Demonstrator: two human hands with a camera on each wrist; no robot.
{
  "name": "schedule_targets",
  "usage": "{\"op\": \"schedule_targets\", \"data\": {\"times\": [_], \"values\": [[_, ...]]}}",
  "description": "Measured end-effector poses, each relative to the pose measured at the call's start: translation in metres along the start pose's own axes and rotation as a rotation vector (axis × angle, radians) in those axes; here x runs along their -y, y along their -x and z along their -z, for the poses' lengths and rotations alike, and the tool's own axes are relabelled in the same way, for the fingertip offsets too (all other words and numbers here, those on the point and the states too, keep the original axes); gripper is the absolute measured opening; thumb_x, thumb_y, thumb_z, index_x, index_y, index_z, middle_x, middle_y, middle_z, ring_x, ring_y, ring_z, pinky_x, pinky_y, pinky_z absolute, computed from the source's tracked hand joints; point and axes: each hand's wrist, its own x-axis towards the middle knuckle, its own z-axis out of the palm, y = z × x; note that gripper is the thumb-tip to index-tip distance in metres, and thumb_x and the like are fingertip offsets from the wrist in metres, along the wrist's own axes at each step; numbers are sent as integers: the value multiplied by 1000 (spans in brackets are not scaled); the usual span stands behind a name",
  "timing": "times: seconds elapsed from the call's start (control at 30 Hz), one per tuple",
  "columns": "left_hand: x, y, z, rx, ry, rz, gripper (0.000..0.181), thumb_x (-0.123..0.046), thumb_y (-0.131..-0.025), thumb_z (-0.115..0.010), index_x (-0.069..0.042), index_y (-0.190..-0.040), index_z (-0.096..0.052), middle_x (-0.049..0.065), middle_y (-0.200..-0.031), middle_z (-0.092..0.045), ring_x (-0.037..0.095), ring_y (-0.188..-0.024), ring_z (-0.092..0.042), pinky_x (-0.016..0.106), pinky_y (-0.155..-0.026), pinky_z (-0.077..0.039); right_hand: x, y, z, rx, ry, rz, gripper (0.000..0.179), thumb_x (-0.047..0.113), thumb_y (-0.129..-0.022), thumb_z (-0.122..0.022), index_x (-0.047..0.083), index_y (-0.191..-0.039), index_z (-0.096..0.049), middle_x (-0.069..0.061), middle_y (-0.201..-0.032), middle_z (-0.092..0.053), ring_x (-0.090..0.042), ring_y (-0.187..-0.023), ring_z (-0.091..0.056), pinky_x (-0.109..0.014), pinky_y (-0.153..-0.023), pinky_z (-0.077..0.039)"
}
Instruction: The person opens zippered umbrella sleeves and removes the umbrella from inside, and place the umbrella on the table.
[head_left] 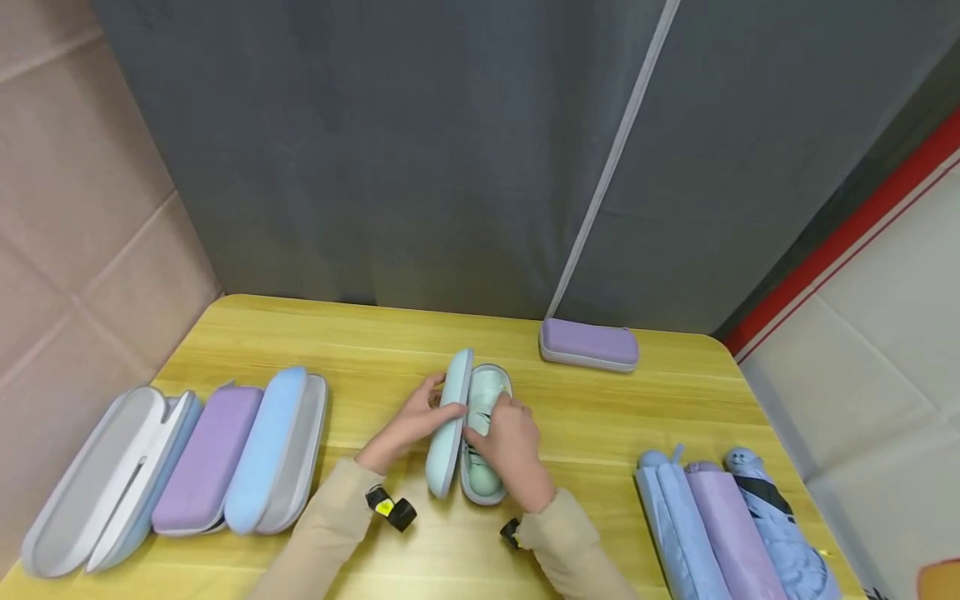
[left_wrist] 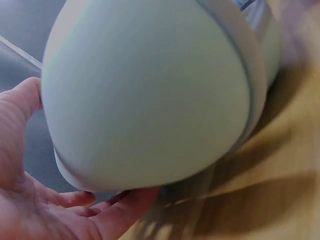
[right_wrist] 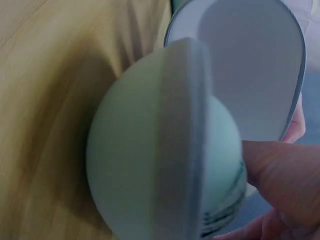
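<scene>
A mint-green hard case (head_left: 446,454) stands open in the middle of the table, its lid raised on the left. Inside the right half lies a folded mint-green umbrella (head_left: 483,479) with dark markings, its rounded end toward me. My left hand (head_left: 412,419) holds the lid; in the left wrist view its thumb and fingers are around the lid (left_wrist: 145,100). My right hand (head_left: 513,442) grips the umbrella from above. The right wrist view has the right thumb against the umbrella (right_wrist: 222,145), beside the lid's grey lining (right_wrist: 250,65); the other fingertips are mostly hidden.
At the left lie a white-and-blue open case (head_left: 97,492), a purple case (head_left: 213,458) and a blue case (head_left: 266,454). Another purple case (head_left: 588,343) sits at the back edge. Folded umbrellas in blue (head_left: 686,529), purple (head_left: 735,533) and patterned blue (head_left: 787,533) lie at the right.
</scene>
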Motion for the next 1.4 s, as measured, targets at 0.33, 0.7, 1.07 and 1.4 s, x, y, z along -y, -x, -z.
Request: {"op": "schedule_targets", "data": {"times": [0.33,0.7,1.07,1.4], "values": [[7,2,-2,39,52,34,69,-23,-83,-65,2,-139,-31,25,-113,-57,27,-91,-60,39,-78,-51,-9,-6,-2,45,-285,-72,72,21,-68,-80,-14,-121,-46,-23,-100,-59,-35,-88,-58,-46,-71,-51],[6,6,-6,9,61,23,72,-21,-83,-67,1,-141,-31,23,-117,-58,26,-94,-60,42,-81,-51,-10,-4,0,53,-169,-1,71,22,-68,-82,-16,-118,-48,-25,-98,-58,-36,-89,-58,-46,-72,-51],[8,6,-9,-6,65,31,72,-22,-83,-68,1,-140,-31,23,-119,-57,27,-96,-60,43,-82,-51,-22,-8,1,110,-404,-65,70,10,-72,-77,-7,-130,-43,-24,-117,-53,-33,-100,-55,-46,-84,-48],[4,9,-3,17,55,29,77,-22,-82,-70,3,-141,-28,26,-121,-54,29,-98,-60,43,-82,-51,-41,-6,20,93,-743,-133,62,4,-70,-73,-6,-126,-47,-14,-95,-55,-17,-72,-47,-26,-62,-41]]}}
